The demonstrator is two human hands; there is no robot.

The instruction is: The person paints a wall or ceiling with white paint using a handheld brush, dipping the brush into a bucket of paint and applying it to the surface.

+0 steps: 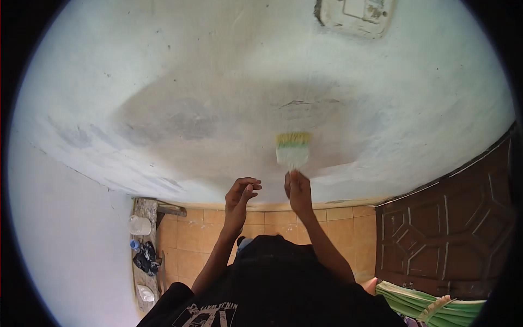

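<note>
My right hand (298,192) grips the handle of a wide paintbrush (293,150), its yellow and green bristles pointing up in front of the wall (234,71). A pale body joins the bristles to the handle, and my fingers hide the lower end of it. To the left, my left hand (242,195) is raised at about the same height, with fingers loosely bent, the thumb apart from them and nothing between. The wall behind both hands is pale, with grey smudged patches and a small crack (297,103) above the brush.
A switch plate (357,16) is set high in the wall. Along the left wall runs a wooden bench (143,207) with a white container (140,225), a blue cup (135,244) and a black bag (146,259). A brown panelled door (447,223) and green cloth (436,302) are at right, orange tiles (188,240) below.
</note>
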